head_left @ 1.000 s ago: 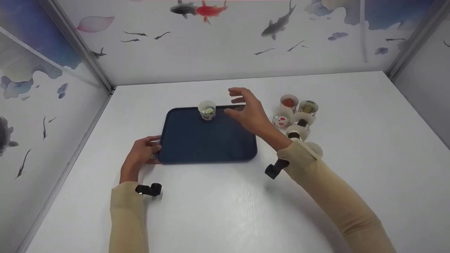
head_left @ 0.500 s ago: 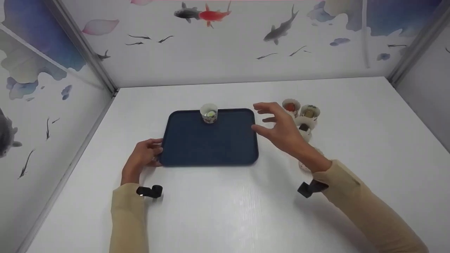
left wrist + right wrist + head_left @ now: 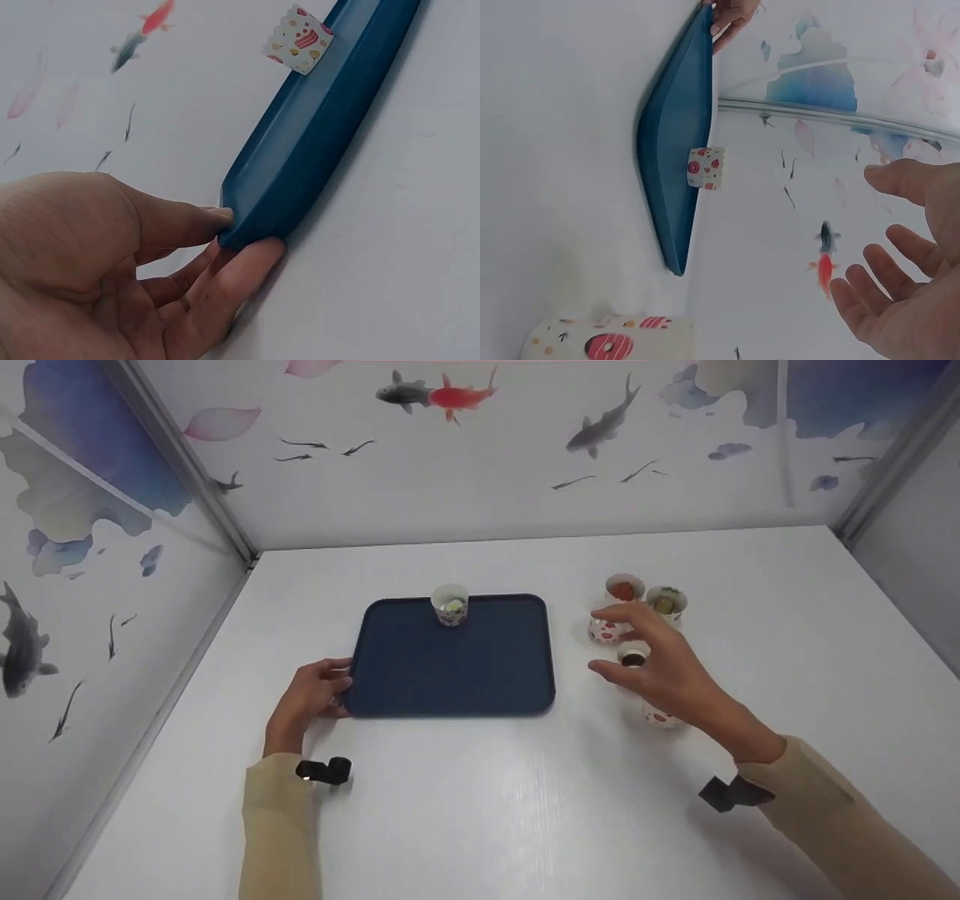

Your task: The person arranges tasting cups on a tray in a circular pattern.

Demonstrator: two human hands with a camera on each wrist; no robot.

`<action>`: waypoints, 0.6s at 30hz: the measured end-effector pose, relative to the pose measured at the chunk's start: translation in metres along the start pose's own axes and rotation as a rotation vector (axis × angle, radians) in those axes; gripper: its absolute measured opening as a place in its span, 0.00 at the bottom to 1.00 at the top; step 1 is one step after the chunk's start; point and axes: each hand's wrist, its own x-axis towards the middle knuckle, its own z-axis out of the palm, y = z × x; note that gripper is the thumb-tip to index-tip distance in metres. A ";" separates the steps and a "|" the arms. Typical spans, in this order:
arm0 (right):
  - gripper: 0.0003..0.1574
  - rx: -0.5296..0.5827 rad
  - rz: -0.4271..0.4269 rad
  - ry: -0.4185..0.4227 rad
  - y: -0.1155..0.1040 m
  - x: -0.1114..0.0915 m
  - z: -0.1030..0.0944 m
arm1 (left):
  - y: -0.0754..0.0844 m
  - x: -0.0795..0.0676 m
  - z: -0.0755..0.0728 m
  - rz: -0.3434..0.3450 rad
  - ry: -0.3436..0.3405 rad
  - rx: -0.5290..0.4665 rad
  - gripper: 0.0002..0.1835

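My left hand [image 3: 309, 690] pinches the left edge of a dark blue tray [image 3: 457, 675], thumb over the rim and fingers beneath, as the left wrist view shows. A patterned paper cup [image 3: 450, 606] with something pale inside stands at the tray's far edge. My right hand [image 3: 664, 660] hovers over a cluster of similar paper cups to the right, thumb and fingers spread apart with nothing between them. Below the palm a cup with dark contents [image 3: 634, 655] shows. Behind the fingers stand a cup with orange-red contents [image 3: 625, 589] and one with brownish contents [image 3: 665, 602]. The hand hides part of the cluster.
A white table [image 3: 450, 810] carries everything. Printed panels with fish [image 3: 461, 397] enclose its back and sides. Near the right hand's wrist side, another patterned cup [image 3: 661, 716] stands closest to me.
My right hand has moved from above the tray rightward and toward me, over the cup cluster. The left hand stays at the tray's edge; the view has shifted slightly.
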 end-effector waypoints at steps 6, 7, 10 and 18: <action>0.41 -0.082 0.090 -0.048 0.013 -0.018 -0.020 | -0.001 0.002 0.001 0.006 0.004 0.003 0.26; 0.41 -0.081 0.109 -0.056 0.015 -0.021 -0.024 | -0.001 0.002 0.001 0.004 0.005 0.002 0.26; 0.40 -0.064 0.141 -0.070 0.023 -0.030 -0.033 | 0.000 0.001 0.001 -0.003 0.012 0.000 0.26; 0.46 -0.103 0.233 -0.155 0.044 -0.051 -0.045 | 0.000 0.000 0.001 -0.005 0.018 0.001 0.26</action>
